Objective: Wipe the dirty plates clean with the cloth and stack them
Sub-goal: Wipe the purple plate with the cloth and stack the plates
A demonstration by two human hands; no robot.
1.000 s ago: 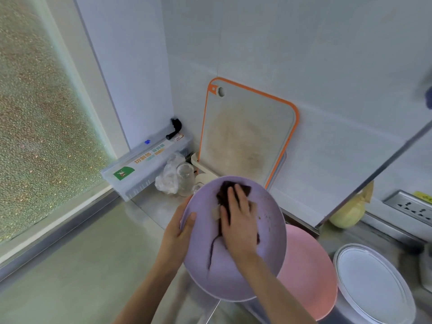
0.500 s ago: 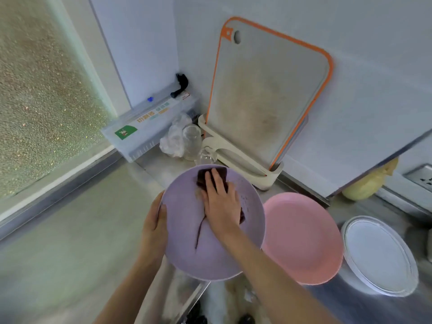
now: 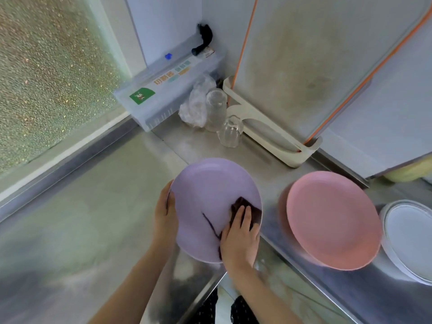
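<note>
No text could be read with confidence. The long white box (image 3: 170,90) against the wall carried a green label (image 3: 142,95) with a small white cartoon figure, and beside it orange characters and pale green and orange patches, all too blurred to make out. A small red-and-white sticker (image 3: 209,52) sat at the far end of the box, its print likewise illegible.
</note>
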